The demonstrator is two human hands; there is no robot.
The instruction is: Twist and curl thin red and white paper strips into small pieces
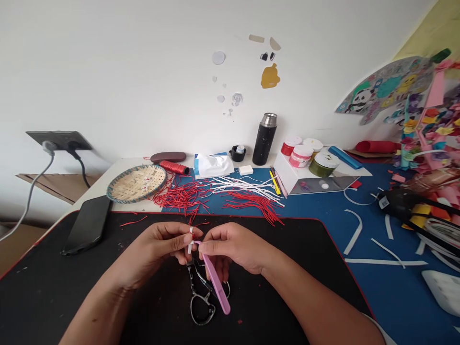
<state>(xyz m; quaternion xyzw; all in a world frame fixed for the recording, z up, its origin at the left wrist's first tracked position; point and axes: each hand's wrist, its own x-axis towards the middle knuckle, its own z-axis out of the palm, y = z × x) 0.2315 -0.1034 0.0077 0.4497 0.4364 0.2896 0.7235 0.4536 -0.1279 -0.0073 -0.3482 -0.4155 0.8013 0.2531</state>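
Note:
My left hand (163, 244) pinches a small white piece (190, 234) between thumb and fingertips. A bit of red shows at its middle, too small to make out. In the fingers of my right hand (230, 247) is a slim pink tool with a long flat handle (217, 287). Its narrow, curved lilac tip meets or nearly touches the white piece; what kind of tool it is cannot be told. Below both hands, scissors (201, 309) with metal-looking handles lie on the black mat (154, 302), their upper part partly hidden by my hands.
Behind the mat lie red cords (257, 206), white cords (244, 187) and a red thread spool (174, 166). A woven basket (138, 184) and black phone (88, 224) are at left. A black thermos (265, 139) stands by lidded jars (323, 164). White strips (386, 262) lie right.

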